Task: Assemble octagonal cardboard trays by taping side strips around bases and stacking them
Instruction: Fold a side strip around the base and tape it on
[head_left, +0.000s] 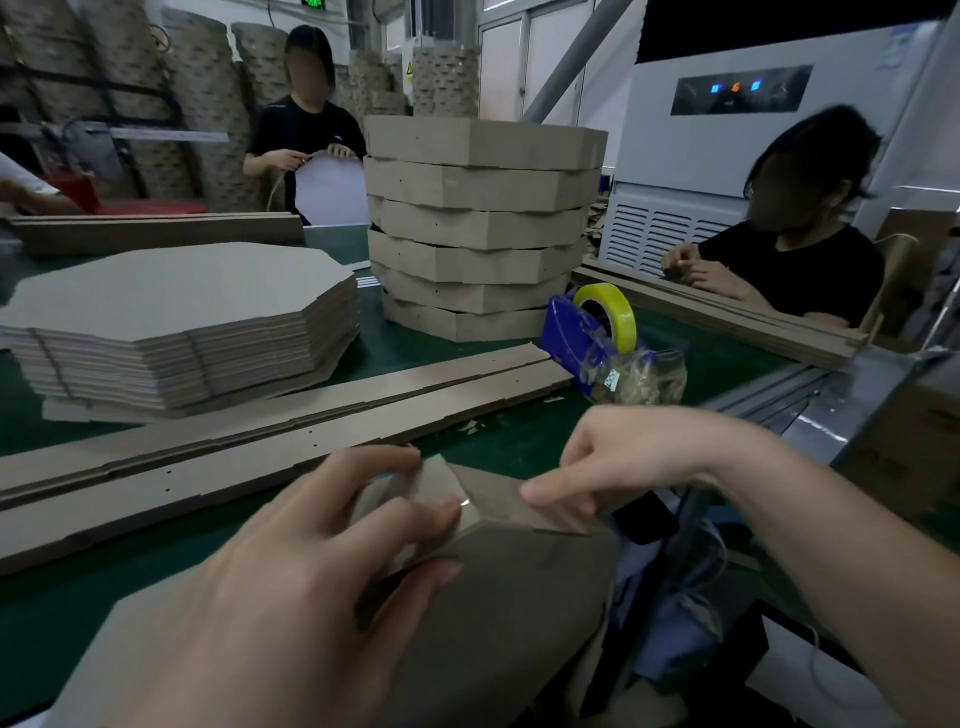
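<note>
A brown cardboard tray (509, 587) lies tilted at the near edge of the green table, with a side strip folded round its corner. My left hand (311, 561) grips that corner, thumb and fingers curled over a piece of clear tape there. My right hand (613, 462) pinches the strip's top edge just right of the corner. Long flat side strips (291, 431) lie across the table in front of the tray. A pile of flat octagonal bases (176, 322) sits at the left. A tall stack of finished trays (478, 228) stands behind the strips.
A blue tape dispenser (576, 338) with a yellow roll stands right of the strips, crumpled tape beside it. More strips (727, 317) lie at the right and far left. One person sits at the right (800, 260), another stands at the back (306, 130). A metal frame (852, 395) borders the table's right side.
</note>
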